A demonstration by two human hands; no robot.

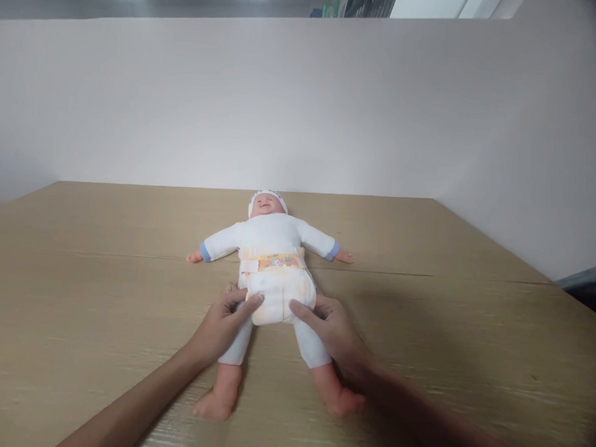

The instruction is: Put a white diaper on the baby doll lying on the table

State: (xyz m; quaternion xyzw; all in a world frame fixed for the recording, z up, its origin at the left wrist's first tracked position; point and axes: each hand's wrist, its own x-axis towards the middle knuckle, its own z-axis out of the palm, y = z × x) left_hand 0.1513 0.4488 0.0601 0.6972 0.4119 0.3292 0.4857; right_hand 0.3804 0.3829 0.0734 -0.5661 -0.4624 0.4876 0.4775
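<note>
A baby doll in a white suit with blue cuffs and a white printed cap lies on its back, arms spread and feet toward me. Around its hips is a white diaper with a printed orange and yellow waistband. My left hand pinches the diaper's left leg edge, thumb on top and fingers curled underneath. On the opposite leg edge my right hand grips the diaper the same way, its fingers partly hidden behind the doll's thigh.
The doll rests on a wide wooden table with a seam running across it. A pale partition wall stands behind the table and continues along the right side. Beyond its top edge, a green object shows.
</note>
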